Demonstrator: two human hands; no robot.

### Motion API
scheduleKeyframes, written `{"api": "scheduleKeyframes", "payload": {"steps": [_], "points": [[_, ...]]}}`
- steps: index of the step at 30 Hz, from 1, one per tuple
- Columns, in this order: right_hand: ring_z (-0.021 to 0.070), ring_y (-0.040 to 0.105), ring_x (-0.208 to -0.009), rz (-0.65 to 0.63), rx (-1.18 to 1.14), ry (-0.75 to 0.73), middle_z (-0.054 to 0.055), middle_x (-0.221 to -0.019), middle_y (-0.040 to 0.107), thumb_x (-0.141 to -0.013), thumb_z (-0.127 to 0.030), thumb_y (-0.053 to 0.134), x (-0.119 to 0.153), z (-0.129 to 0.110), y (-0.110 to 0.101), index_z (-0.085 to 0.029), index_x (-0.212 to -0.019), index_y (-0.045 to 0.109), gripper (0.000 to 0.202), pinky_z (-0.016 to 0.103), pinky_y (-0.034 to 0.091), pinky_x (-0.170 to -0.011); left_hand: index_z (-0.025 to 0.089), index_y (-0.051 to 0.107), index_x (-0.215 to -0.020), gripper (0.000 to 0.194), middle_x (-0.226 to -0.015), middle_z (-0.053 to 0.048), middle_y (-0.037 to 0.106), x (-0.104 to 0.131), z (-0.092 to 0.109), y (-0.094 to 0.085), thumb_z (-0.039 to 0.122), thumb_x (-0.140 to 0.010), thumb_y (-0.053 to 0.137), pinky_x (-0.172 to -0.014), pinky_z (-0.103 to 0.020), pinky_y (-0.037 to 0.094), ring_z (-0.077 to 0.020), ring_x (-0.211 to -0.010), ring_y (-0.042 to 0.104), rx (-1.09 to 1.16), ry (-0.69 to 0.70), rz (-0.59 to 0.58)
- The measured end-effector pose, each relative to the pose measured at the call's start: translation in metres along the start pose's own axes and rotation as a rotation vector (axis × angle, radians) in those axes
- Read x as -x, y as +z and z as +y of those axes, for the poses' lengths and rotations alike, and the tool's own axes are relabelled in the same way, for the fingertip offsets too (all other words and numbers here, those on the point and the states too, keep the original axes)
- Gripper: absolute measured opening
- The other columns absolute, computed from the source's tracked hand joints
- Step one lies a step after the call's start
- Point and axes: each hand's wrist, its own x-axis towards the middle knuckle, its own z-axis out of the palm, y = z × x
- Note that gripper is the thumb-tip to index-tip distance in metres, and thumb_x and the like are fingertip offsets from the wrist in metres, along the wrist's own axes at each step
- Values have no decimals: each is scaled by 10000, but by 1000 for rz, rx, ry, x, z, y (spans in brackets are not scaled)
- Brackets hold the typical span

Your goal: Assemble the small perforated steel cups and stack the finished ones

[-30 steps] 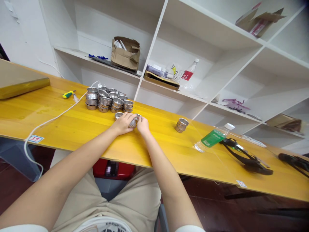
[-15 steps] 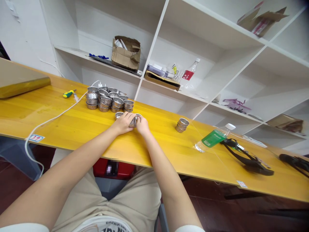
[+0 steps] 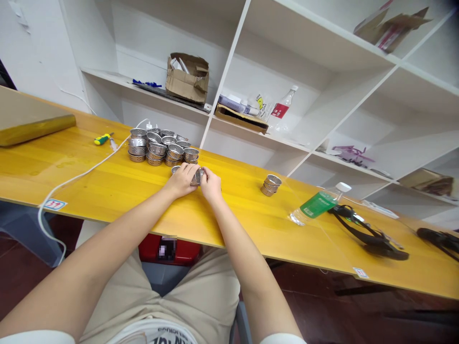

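Observation:
Between my hands is a small perforated metal cup [image 3: 196, 178], partly covered by fingers. My left hand [image 3: 182, 181] grips it from the left, fingers curled over its top. From the other side my right hand [image 3: 211, 184] pinches it with thumb and fingers. Another metal cup [image 3: 175, 169] stands just behind my left hand, mostly hidden. Stacks of the same perforated cups [image 3: 157, 149] sit close together behind my hands, to the left. Farther right, a short stack of cups [image 3: 270, 185] stands apart on the yellow table [image 3: 244, 210].
A green-labelled bottle [image 3: 319, 204] lies tilted on the right, beside a black strapped device [image 3: 369, 236]. On the left are a screwdriver [image 3: 103, 139] and a white cable [image 3: 82, 173]. White shelves [image 3: 229, 71] with a cardboard box [image 3: 187, 79] rise behind the table.
My hands have turned the metal cup slightly, and the right hand's fingers have shifted on it. The cup stacks have stayed where they were.

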Motion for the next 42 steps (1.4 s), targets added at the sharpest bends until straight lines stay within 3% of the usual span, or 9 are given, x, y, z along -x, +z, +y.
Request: {"api": "scheduleKeyframes", "payload": {"steps": [7, 12, 22, 28, 42], "points": [[239, 723, -1072, 50, -87, -64, 108, -1172, 774, -968, -231, 484, 3, -4, -2, -193, -1180, 778, 364, 343, 506, -1016, 149, 473, -1377, 588, -1273, -163, 632, 1, 0, 2, 221, -821, 649, -1043, -473, 493, -323, -1169, 591, 65, -50, 75], [215, 729, -862, 81, -189, -2, 63, -950, 798, -940, -309, 535, 2, -2, 0, -210, -1121, 805, 340, 325, 551, -880, 150, 497, -1299, 521, -1199, -151, 642, 1, -1, 5, 285, -828, 673, -1016, -447, 513, -305, -1140, 618, 136, -110, 152], [135, 548, -488, 37, -409, 56, -33, -557, 611, -903, -386, 565, -3, 5, 2, -181, -1012, 812, 339, 251, 497, -572, 168, 498, -1271, 535, -1176, -135, 633, 3, -1, 6, 248, -787, 712, -995, -435, 518, -305, -1133, 629, 146, -117, 129], [125, 537, -445, 10, -430, 65, -48, -523, 586, -888, -385, 586, -2, 7, 1, -191, -962, 814, 309, 246, 481, -539, 197, 498, -1254, 515, -1170, -119, 633, 3, -1, 5, 240, -790, 717, -995, -421, 520, -299, -1131, 633, 149, -161, 141], [139, 570, -480, -17, -309, 29, -47, -503, 586, -905, -398, 589, -1, 7, -2, -210, -996, 835, 322, 254, 507, -601, 166, 468, -1311, 559, -1238, -153, 616, 6, -5, 8, 212, -799, 689, -1052, -439, 494, -313, -1194, 605, 130, -83, 72]]}}
